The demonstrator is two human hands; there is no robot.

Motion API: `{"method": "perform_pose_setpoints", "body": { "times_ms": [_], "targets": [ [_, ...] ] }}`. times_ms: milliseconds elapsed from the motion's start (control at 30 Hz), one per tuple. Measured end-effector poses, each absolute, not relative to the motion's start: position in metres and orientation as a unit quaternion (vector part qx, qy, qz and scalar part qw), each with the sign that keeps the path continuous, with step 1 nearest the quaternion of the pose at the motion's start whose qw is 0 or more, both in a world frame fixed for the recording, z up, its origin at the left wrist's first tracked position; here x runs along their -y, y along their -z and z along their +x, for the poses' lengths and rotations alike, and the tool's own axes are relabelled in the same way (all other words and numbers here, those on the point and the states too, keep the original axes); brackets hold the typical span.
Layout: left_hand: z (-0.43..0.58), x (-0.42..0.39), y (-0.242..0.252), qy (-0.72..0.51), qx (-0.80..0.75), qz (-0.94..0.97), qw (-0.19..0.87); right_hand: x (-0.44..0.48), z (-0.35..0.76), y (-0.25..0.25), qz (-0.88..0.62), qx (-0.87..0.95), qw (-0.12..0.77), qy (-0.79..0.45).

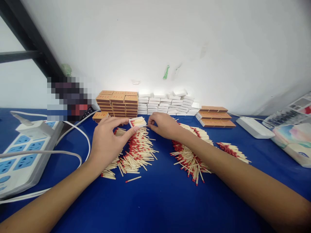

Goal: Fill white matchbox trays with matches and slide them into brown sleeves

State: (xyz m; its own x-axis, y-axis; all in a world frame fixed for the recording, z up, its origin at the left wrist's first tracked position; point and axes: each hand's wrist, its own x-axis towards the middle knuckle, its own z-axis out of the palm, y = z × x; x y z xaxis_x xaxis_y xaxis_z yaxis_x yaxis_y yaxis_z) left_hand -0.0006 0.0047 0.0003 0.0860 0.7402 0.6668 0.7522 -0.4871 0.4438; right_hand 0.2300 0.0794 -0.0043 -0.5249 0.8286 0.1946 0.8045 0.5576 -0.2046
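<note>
My left hand (109, 137) grips a small white matchbox tray (145, 124) between thumb and fingers, tilted toward me. Several red-tipped matches (138, 122) lie side by side inside it. Just right of the tray, my right hand (163, 125) has its fingers curled in a pinch; what they hold, if anything, is too small to make out. Beneath the tray spreads a loose heap of matches (139, 152). A second heap (191, 161) lies partly under my right forearm. One single match (133, 179) rests in front of the left heap.
Along the wall stand stacked brown matchboxes (118, 98), white trays (159, 105) and flat brown sleeves (215, 116). A small match pile (233, 152) sits at right. A power strip (29, 155) with white cables occupies the left; a white adapter (255, 127) and a tissue pack (295, 142) lie far right.
</note>
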Motion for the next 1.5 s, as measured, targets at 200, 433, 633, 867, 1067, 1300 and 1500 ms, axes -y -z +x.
{"method": "perform_pose_setpoints", "body": {
  "times_ms": [200, 433, 633, 867, 1067, 1300, 1500],
  "targets": [
    [0.000, -0.004, -0.001, 0.436, 0.512, -0.740, 0.009, -0.080, 0.234, 0.001, -0.486, 0.866, 0.106, -0.043],
    [0.000, -0.004, 0.000, 0.433, 0.513, -0.741, 0.004, -0.077, 0.243, -0.027, -0.481, 0.863, 0.157, -0.009],
    [0.000, -0.004, 0.000, 0.440, 0.505, -0.743, 0.002, -0.058, 0.234, -0.048, -0.374, 0.898, 0.229, -0.033],
    [0.001, -0.003, 0.000, 0.435, 0.497, -0.751, -0.002, -0.050, 0.223, -0.045, -0.359, 0.915, 0.183, -0.037],
    [0.000, -0.002, -0.004, 0.447, 0.526, -0.724, 0.004, -0.060, 0.227, -0.038, -0.382, 0.886, 0.261, -0.032],
    [-0.002, -0.003, -0.004, 0.450, 0.533, -0.717, 0.006, -0.074, 0.228, -0.006, -0.402, 0.891, 0.187, -0.093],
    [-0.001, -0.002, -0.003, 0.451, 0.525, -0.722, 0.002, -0.074, 0.226, 0.000, -0.364, 0.914, 0.155, -0.093]
  ]
}}
